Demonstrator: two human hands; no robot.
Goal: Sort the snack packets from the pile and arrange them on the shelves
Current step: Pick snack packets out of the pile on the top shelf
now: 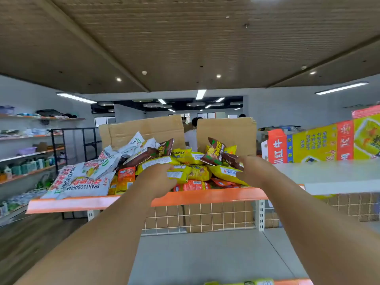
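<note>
Nearest the camera, the top edge of a yellow-green plastic packet shows at the bottom of the view, with a bare grey lower shelf board beyond it. Both forearms reach over that board to the orange-lipped upper shelf, where the mixed pile of snack packets lies heaped. Large white printed bags spill to the left, and brown foil packets stand at the far side. The left hand grips a yellow foil packet with a pale label near the middle of the pile, fingers curled over its top. The right hand is buried at the pile's right edge, where a small brown packet meets another yellow foil packet. Its fingers are bent, but which packet they hold cannot be told. The step looks like picking one kind out of the heap. It would go best by lifting the yellow packets up and toward the near side, so that the red-orange packets underneath do not slide off the lip. The brown packets leaning on top could topple, so each hand should take only one kind at a time.
</note>
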